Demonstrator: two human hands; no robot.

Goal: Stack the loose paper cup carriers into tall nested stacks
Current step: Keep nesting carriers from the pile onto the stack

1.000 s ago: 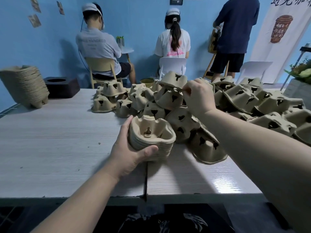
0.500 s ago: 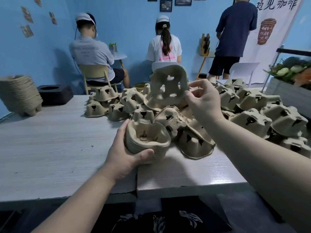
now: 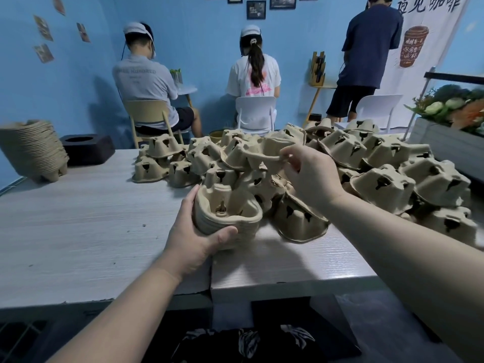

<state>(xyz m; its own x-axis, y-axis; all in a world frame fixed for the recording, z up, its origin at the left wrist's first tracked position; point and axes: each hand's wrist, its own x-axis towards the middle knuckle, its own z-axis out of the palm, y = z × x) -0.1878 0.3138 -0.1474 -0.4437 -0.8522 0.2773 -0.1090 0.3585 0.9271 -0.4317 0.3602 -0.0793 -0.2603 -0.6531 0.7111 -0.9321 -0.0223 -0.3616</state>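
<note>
Head view, the only one supplied.

Left hand (image 3: 195, 238): wrapped round a short nested stack (image 3: 227, 214) of pulp carriers, thumb across the near wall, fingers behind the far side. Stack held open side up, at the near edge of the heap, its base low over the table (image 3: 91, 221); contact with the tabletop not determinable.

Right hand (image 3: 311, 176): thumb and fingertips closed in a pinch on the rim of a single carrier (image 3: 258, 154), lifted clear above the loose pile (image 3: 379, 163). Carrier held roughly level, up and beyond the stack, not yet over it.

Pile: dozens of carriers, mostly upside down, spread across the middle and right of the table. Finished tall stack (image 3: 34, 149) lying tilted at the far left edge, beside a dark block (image 3: 87, 148).

Handling, as judged: moulded paper pulp, very light, moderately stiff at the folded rim, thin and crushable in the cup walls. Rough surface, so slip unlikely even under a light pinch. Rim or centre ridge the sound places to grip; squeezing a cup wall likely to dent it and spoil nesting. Cup wells to be aligned with those of the stack before pressing down; misalignment likely to jam or tilt the stack. Firm side hold on the stack needed against that push.
</note>
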